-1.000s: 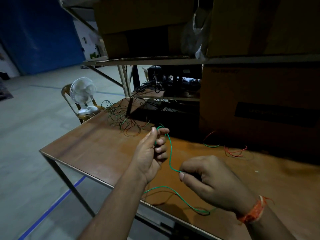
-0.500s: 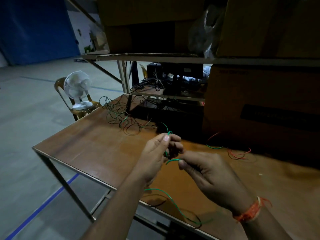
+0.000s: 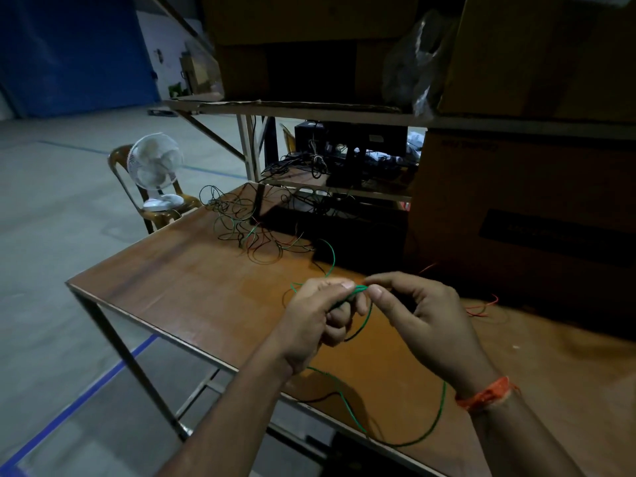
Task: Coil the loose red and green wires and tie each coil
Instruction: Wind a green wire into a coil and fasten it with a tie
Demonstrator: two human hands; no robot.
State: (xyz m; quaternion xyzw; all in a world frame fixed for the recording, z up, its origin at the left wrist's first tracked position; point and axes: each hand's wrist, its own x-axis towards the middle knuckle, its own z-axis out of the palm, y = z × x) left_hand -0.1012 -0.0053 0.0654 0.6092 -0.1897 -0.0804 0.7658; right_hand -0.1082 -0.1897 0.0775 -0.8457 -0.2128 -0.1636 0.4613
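At frame centre, over the table [image 3: 172, 280], a green wire [image 3: 358, 289] is pinched between the left hand [image 3: 309, 325] and right hand [image 3: 430, 318], whose fingertips meet. Its slack tail is looped down toward lower right, nearer the right hand. Uncoiled wires [image 3: 247, 228] are piled above centre.

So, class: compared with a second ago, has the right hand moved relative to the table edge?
Yes. The right hand has risen from near the table's front edge, going farther in and left, to meet the left hand at the green wire.
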